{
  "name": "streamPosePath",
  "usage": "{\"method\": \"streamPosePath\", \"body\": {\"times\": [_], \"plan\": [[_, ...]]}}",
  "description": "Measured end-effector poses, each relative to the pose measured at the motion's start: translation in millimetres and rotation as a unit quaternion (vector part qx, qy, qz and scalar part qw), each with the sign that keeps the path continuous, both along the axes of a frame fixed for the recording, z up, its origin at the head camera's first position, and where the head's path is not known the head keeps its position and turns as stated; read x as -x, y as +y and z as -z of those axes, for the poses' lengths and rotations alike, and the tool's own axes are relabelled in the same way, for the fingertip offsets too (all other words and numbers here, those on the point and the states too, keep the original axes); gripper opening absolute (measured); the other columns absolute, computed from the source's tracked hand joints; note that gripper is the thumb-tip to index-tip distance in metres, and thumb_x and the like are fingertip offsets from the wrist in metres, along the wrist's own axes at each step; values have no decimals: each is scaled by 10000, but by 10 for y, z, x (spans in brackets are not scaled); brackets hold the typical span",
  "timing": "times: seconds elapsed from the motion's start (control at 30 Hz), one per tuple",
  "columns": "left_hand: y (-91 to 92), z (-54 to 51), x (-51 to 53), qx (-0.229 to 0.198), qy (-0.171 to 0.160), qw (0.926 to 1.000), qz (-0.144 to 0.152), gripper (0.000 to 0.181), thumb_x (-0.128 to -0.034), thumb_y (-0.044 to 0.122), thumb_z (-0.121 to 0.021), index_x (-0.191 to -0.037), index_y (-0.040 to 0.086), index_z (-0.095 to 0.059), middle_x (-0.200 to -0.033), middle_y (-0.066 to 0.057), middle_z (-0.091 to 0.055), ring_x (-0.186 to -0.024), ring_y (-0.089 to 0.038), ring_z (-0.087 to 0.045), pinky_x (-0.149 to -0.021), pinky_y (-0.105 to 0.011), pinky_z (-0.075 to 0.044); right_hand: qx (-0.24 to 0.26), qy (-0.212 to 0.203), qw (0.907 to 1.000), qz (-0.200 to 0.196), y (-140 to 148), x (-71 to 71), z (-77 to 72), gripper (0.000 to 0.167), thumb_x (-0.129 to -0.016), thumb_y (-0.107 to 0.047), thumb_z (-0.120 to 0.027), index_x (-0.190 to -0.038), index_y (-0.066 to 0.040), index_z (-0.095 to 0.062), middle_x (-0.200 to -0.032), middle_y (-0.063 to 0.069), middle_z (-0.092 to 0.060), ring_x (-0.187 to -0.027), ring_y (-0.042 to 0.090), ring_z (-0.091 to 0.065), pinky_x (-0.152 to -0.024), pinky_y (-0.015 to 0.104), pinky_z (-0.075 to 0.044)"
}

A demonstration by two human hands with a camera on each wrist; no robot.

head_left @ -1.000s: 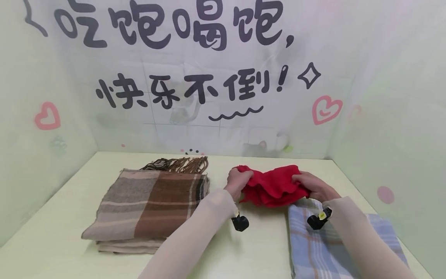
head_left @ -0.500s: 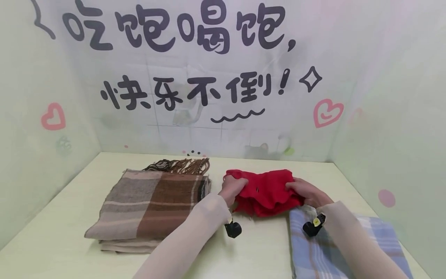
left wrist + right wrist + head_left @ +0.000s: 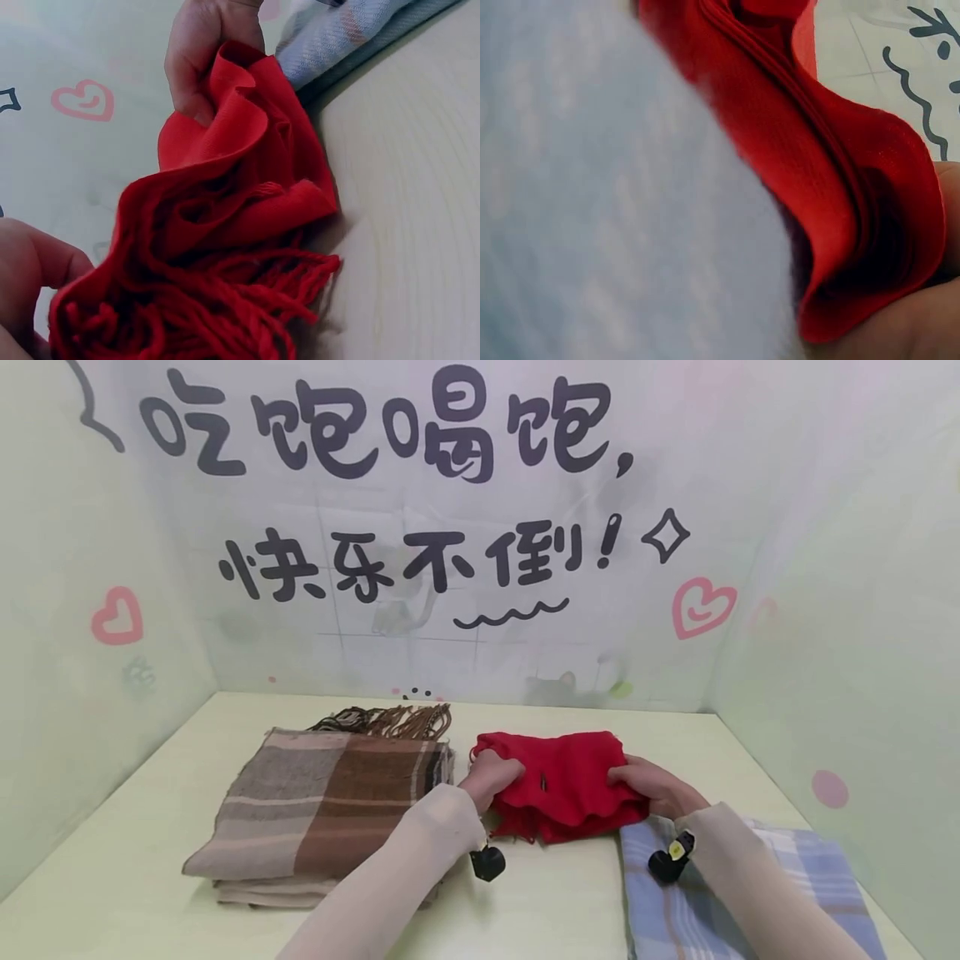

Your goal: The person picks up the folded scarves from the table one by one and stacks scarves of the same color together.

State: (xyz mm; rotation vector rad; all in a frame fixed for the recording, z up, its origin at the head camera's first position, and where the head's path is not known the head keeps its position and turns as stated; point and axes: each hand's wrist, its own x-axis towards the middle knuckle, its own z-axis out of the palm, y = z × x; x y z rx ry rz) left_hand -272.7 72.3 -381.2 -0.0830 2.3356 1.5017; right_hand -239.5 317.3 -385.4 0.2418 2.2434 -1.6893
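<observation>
A folded red scarf (image 3: 566, 777) with fringe is held between both hands over the middle of the table. My left hand (image 3: 492, 777) grips its left end, thumb on top. At the other end my right hand (image 3: 660, 785) pinches the edge, thumb above and the other fingers hidden beneath. In the left wrist view the red scarf (image 3: 217, 165) shows several folded layers, and its twisted fringe hangs close to the table. The right wrist view shows the red scarf's (image 3: 780, 142) layers curving down to the right hand (image 3: 907, 322). A small dark mark lies on its upper face.
To the left lies a folded brown and grey plaid scarf (image 3: 315, 802), its fringe toward the back wall. A folded light-blue plaid cloth (image 3: 817, 868) lies at the right, under the right forearm. Printed walls (image 3: 585, 635) enclose the table (image 3: 540, 910) at the back and sides.
Both hands have moved the red scarf nearer to me and slightly left, and lower toward the table. Its top face looks flatter. The head view has shifted slightly.
</observation>
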Motion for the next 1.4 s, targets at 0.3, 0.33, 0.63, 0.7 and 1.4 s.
{"method": "streamPosePath", "body": {"times": [0.3,0.33,0.63,0.7,1.4], "plan": [[-75,104,-97,-42,-65,9990,430,111,-740,34,-520,-831,19,-459,-862,-106,-475,-773,-227,-437,-628,-296,-364,-434,-320,9982,265,6,-124,98,518,-858,-123,-507,-1318,39,-333,-981,71,-543,-817,164,-561,-705,273,-472],[-80,112,-106,-42,-86,9989,465,110,-733,27,-518,-824,20,-456,-859,-105,-472,-767,-226,-435,-626,-296,-363,-487,-362,9978,284,17,-138,99,528,-855,-124,-510,-1321,43,-326,-996,82,-535,-825,170,-558,-708,275,-471],[-93,114,-185,-54,-364,9969,692,198,-702,38,-555,-874,8,-461,-878,-108,-511,-782,-220,-465,-639,-289,-395,-871,-517,9946,220,75,-216,23,424,-848,-101,-515,-1225,43,-385,-952,95,-536,-811,187,-560,-687,294,-476],[-86,115,-194,-39,-395,9965,731,186,-700,37,-557,-853,19,-453,-862,-98,-498,-777,-217,-451,-637,-291,-384,-935,-522,9941,180,92,-230,21,394,-844,-95,-517,-1195,41,-400,-937,91,-542,-806,187,-564,-686,295,-480],[-119,109,-230,525,160,9942,926,316,-736,81,-603,-990,-39,-458,-841,-115,-485,-743,-228,-471,-619,-306,-386,-2049,-45,9783,-300,63,-248,-4,139,-815,-116,-574,-871,-30,-480,-757,35,-543,-688,161,-531,-633,273,-427]]}}
